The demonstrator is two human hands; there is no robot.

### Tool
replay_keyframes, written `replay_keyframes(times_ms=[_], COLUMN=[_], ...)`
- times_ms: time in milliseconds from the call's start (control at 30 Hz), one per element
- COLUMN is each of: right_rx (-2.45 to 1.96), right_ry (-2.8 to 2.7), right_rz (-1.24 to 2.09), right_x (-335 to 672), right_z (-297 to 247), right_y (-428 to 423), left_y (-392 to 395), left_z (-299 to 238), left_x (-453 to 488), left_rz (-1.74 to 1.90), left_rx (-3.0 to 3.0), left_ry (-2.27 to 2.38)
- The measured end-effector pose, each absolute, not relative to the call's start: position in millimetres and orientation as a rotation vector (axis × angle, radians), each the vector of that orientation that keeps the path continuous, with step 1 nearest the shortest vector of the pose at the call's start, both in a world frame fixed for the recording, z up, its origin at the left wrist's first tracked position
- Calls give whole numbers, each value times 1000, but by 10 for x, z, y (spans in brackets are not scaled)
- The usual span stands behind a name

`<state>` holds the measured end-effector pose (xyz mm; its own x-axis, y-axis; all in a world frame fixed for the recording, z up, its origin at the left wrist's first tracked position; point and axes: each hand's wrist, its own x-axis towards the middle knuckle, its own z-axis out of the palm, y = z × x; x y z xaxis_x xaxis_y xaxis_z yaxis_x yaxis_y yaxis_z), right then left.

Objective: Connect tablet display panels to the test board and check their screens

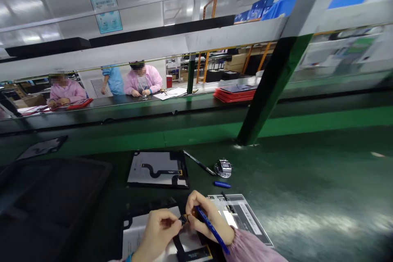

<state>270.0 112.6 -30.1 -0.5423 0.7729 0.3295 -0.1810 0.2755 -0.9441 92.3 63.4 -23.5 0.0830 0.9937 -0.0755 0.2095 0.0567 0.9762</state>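
Observation:
My left hand [158,229] is closed in a pinch on the end of a black flex cable [184,219] over a flat panel [135,233] at the bottom edge of the head view. My right hand [208,219] meets it from the right, fingers curled round a blue pen [211,229] while its fingertips touch the same cable end. A second panel [158,169] with a black flex cable lies flat farther back on the dark green mat.
A printed sheet [245,217] lies under my right wrist. A blue pen cap [222,184], a black stylus [199,163] and a metal tally counter [223,168] lie beyond it. A large dark tray [52,196] fills the left. People in pink coats [143,80] work across the conveyor.

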Motion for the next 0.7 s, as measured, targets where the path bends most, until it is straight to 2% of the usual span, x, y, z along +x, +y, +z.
replay_keyframes(times_ms=[700], right_rx=[-636], right_ry=[-1823], right_rz=[1306], right_x=[2695], right_z=[-265], right_y=[1124], left_y=[616], left_z=[-210], left_x=[905], left_rz=[901], left_rx=[1592], left_ry=[1439])
